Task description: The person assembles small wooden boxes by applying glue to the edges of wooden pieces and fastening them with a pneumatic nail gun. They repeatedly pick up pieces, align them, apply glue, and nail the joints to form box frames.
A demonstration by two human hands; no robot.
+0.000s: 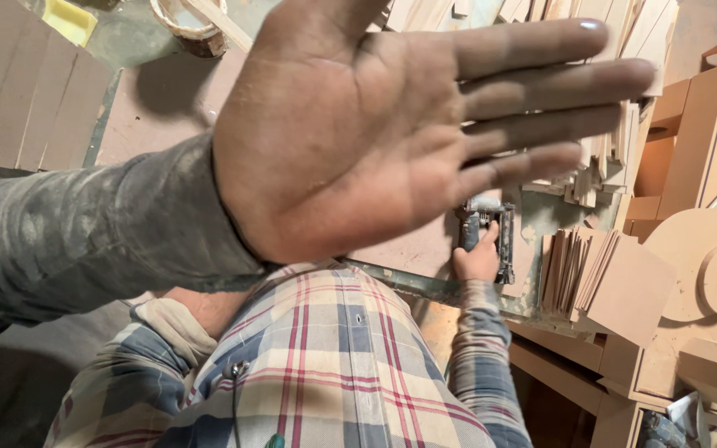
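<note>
Grey nail gun (504,236) gripped by right hand (476,259), centre frame; left hand's state can't be told, hidden behind co-worker's spread hand (350,133); best kept square on worktop (168,116).

Centre-right of the frame, there's the nail gun (485,234): dark grey metal, scuffed and dusty, set nose-down on the brown workbench (408,247), with a co-worker's hand (475,260) wrapped around its grip. Just to its right, thin tan panels (574,270) stand on edge, fanned and leaning.
</note>
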